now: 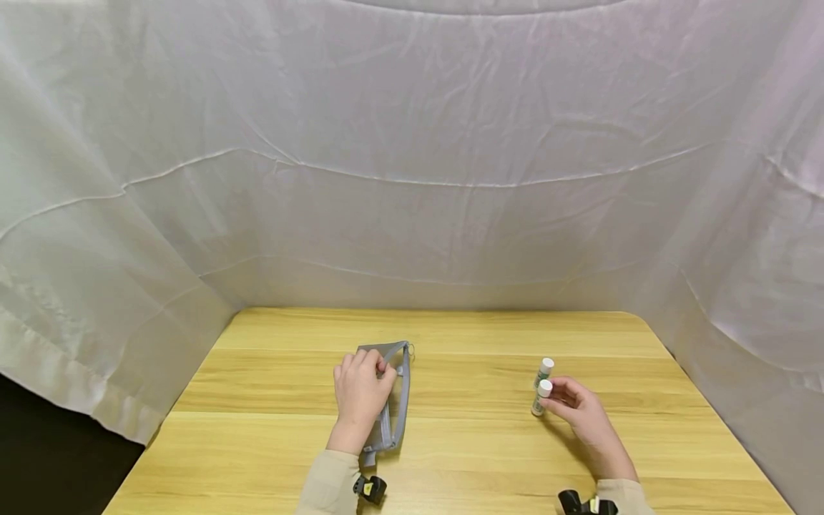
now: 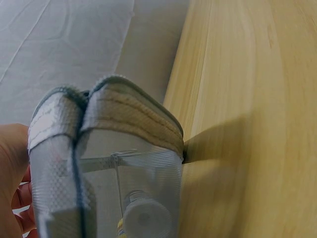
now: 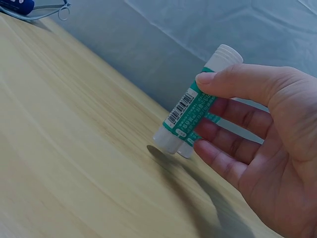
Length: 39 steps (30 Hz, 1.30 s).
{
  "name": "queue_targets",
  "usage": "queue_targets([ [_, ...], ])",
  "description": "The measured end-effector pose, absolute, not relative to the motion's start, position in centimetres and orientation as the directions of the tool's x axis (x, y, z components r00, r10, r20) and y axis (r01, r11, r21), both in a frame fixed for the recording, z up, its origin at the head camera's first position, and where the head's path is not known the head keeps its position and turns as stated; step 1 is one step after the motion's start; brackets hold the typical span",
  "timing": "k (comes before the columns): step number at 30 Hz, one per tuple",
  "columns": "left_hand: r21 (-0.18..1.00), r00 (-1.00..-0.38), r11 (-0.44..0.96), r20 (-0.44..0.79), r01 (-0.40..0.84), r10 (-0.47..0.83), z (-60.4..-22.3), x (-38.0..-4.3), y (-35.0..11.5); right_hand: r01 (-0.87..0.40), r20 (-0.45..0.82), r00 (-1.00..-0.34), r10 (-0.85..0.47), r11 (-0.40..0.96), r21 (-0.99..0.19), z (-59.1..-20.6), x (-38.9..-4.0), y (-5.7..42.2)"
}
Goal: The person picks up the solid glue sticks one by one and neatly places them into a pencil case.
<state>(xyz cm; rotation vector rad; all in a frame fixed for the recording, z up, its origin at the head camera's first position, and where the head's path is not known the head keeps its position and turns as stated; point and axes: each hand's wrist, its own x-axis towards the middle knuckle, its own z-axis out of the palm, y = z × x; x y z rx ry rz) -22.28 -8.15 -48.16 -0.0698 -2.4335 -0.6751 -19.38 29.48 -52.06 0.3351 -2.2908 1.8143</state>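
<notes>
My left hand (image 1: 363, 386) grips the edge of a grey see-through zipper pouch (image 1: 404, 408), which gapes on its right side. Through its clear wall in the left wrist view shows a round whitish end of something (image 2: 147, 218), perhaps a cap. Off to the right, my right hand (image 1: 582, 418) pinches a glue stick (image 3: 192, 101) with a green label and white cap between thumb and fingers. A second glue stick (image 1: 546, 367) is right behind the first, mostly hidden by it in the right wrist view. Whether the fingers hold this one too, I cannot tell.
Both hands are over a light wooden table (image 1: 476, 443). Pale cloth (image 1: 450, 214) hangs round its back and sides. A dark blue thing (image 3: 17, 5) shows at the pouch in the right wrist view's corner. Each wrist wears a small black camera (image 1: 370, 489).
</notes>
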Motion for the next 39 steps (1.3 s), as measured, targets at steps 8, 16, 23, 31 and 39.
queue_targets([
  [8, 0.449, -0.816, 0.872, 0.569, 0.198, -0.107, -48.1, -22.2, -8.2, -0.304, 0.293, -0.952, -0.084, 0.194, -0.933, -52.0, -19.4, 29.1],
  [16, 0.436, -0.809, 0.877, 0.579, 0.201, -0.103, -48.1, -22.2, -8.3, -0.317, 0.3, -0.948, -0.106, 0.221, -0.922, -51.8, -19.5, 28.4],
  [23, 0.428, -0.8, 0.881, 0.591, 0.203, -0.103, -48.2, -22.3, -8.4, -0.343, 0.32, -0.937, -0.138, 0.204, -0.917, -51.8, -19.6, 27.9],
  [31, 0.434, -0.804, 0.879, 0.584, 0.197, -0.109, -48.2, -22.3, -8.4, -0.348, 0.315, -0.933, -0.175, 0.208, -0.914, -51.9, -19.8, 27.4],
  [39, 0.441, -0.816, 0.877, 0.568, 0.191, -0.107, -48.2, -22.4, -8.4, -0.347, 0.314, -0.927, -0.204, 0.154, -0.925, -51.8, -19.9, 26.7],
])
